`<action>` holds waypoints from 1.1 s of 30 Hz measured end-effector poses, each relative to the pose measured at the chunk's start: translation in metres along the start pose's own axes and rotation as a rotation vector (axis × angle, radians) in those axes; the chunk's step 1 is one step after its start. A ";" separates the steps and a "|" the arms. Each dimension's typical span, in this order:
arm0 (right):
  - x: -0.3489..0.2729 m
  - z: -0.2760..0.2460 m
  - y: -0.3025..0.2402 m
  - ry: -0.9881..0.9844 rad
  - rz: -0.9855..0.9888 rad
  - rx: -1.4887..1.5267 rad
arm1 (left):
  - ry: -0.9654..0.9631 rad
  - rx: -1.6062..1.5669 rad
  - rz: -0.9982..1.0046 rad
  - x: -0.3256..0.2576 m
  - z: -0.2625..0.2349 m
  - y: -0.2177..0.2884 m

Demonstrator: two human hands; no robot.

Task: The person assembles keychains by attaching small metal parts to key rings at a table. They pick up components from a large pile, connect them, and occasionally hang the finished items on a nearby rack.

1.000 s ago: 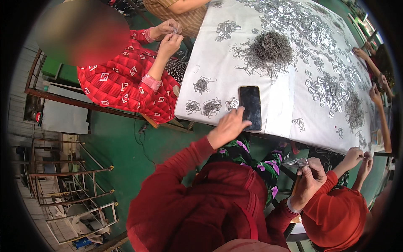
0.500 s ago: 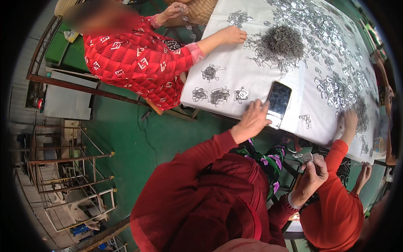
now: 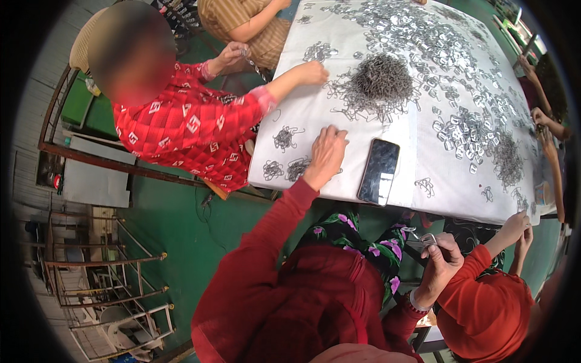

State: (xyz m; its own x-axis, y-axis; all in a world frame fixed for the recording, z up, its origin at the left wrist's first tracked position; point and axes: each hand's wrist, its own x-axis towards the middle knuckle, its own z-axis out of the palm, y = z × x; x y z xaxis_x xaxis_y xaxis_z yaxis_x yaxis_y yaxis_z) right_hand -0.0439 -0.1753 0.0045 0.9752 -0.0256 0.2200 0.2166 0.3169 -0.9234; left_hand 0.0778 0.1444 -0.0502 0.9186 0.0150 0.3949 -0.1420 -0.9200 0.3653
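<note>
Fingers on the right hand (image 3: 446, 259) are pinching a metal buckle (image 3: 428, 239), held just off the tabletop's (image 3: 439, 196) near edge. Left hand (image 3: 328, 152) has its fingers loosely bent near the near-left corner, partly over a wire-hook pile (image 3: 296, 168); can't tell if they've got anything. Looks like a reach-and-pick step tbh, so next move probably calls for a light fingertip pinch, since those hooks look tangled.

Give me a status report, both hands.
Right hand pinching metal buckle. Left hand over white table, beside wire hooks. Phone lying to left hand's right.
</note>
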 end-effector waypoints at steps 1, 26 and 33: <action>0.001 0.001 0.000 0.012 0.011 0.002 | -0.022 -0.044 0.019 0.016 0.007 -0.005; 0.005 0.008 -0.001 0.170 0.105 -0.116 | -0.300 -1.085 -0.177 0.049 -0.003 0.063; 0.013 0.026 -0.001 0.325 0.242 -0.142 | -0.262 -1.054 0.360 -0.027 -0.047 0.160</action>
State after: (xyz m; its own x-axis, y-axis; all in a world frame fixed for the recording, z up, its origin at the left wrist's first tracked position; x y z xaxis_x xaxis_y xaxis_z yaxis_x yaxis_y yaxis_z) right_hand -0.0325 -0.1515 0.0168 0.9576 -0.2711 -0.0975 -0.0377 0.2176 -0.9753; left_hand 0.0129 0.0149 0.0372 0.7929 -0.3791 0.4770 -0.5374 -0.0662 0.8407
